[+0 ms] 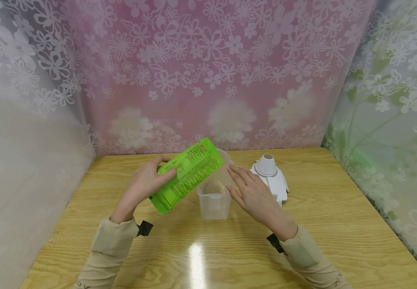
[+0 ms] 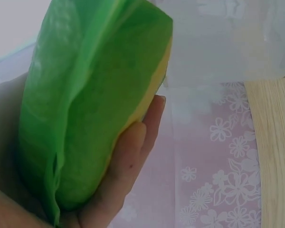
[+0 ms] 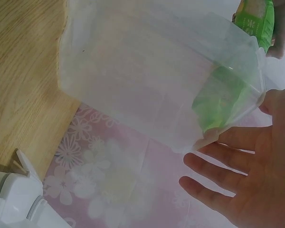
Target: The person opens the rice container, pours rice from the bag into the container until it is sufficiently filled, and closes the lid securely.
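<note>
My left hand (image 1: 145, 180) grips a bright green printed packet (image 1: 190, 172), thumb across its face and fingers round the far side. The packet slants up to the right, its upper end over a tall translucent plastic container (image 1: 214, 206) standing on the table. In the left wrist view the packet (image 2: 95, 104) looks bulging, with a seam along it. Through the container's wall (image 3: 147, 76) in the right wrist view, part of the packet shows green. My right hand (image 1: 255, 196) touches the container's right rim with its fingers nearly straight. Small grains seem to lie inside the container.
A white plastic piece with a cone-shaped spout (image 1: 267, 165) stands behind my right hand on the wooden table (image 1: 248, 257). Flowered curtains (image 1: 212, 80) hang at the back and both sides. The table's far edge lies just behind the container.
</note>
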`<state>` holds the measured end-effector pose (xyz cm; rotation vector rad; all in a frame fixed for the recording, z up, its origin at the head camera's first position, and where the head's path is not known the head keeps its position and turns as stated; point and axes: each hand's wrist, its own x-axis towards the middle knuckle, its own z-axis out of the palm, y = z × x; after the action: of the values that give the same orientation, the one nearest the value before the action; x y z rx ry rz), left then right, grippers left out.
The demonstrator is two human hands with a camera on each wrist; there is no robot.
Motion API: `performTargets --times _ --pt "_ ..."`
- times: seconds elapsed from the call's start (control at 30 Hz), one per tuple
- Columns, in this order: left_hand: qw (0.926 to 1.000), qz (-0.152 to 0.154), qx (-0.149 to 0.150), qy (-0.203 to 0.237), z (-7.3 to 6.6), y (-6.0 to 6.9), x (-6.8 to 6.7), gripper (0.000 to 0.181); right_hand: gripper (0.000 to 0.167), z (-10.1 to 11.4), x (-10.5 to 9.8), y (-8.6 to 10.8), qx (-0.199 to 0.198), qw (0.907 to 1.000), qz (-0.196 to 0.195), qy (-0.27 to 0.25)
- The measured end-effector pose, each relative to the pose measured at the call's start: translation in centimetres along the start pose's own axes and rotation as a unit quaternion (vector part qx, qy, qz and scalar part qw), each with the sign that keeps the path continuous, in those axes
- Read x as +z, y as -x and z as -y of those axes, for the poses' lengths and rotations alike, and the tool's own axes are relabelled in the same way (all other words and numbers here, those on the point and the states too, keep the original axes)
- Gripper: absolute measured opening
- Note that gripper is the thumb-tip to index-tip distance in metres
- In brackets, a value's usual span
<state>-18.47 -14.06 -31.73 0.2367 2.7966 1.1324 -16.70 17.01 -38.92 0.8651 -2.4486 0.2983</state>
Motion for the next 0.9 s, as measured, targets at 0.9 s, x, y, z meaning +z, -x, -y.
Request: performTargets --times 0.9 --pt "0.9934 -0.104 0.011 0.046 1.0 1.4 0.7 0.064 0.06 0.0 0.0 0.1 0.009 0.9999 0.007 -0.004"
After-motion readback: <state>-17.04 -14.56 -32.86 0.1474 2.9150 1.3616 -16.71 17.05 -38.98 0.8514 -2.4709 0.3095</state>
